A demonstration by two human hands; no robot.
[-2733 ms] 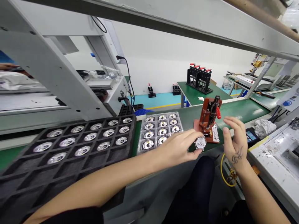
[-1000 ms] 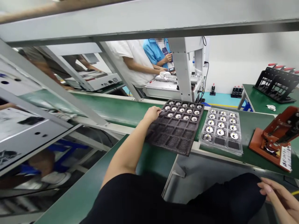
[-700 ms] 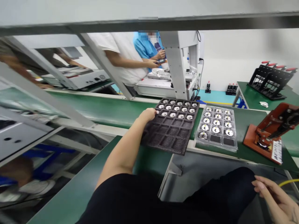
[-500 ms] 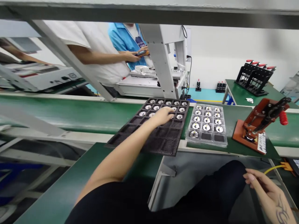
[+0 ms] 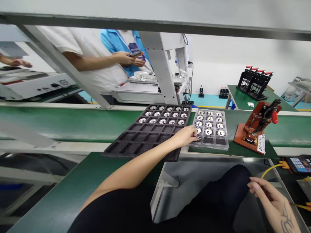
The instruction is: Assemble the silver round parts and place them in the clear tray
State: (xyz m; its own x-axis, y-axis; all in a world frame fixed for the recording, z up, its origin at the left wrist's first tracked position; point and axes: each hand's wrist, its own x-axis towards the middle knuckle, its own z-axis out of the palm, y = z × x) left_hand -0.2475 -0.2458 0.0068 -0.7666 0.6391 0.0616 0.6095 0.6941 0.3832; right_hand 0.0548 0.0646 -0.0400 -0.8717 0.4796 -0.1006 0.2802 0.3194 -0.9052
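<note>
My left hand (image 5: 187,136) reaches over the green bench to the near-left corner of a clear plastic tray (image 5: 224,146) of round metal parts. Its fingertips are closed around one round part (image 5: 198,139) in that corner cell. Left of it lies a black foam tray (image 5: 136,142), with round parts only in its far rows. My right hand (image 5: 268,196) hangs low at the right over my lap, fingers loosely apart and holding nothing, close to a yellow cable (image 5: 269,169).
A red-brown toggle press (image 5: 255,129) stands right of the clear tray. A keypad (image 5: 299,163) lies at the far right. Across the green conveyor belt (image 5: 60,119), people stand at a white machine (image 5: 157,77). A black rack (image 5: 254,82) sits on a far table.
My left hand left the far edge of the black foam tray and moved right to the clear tray's near corner. The view swung right. My right hand stayed low.
</note>
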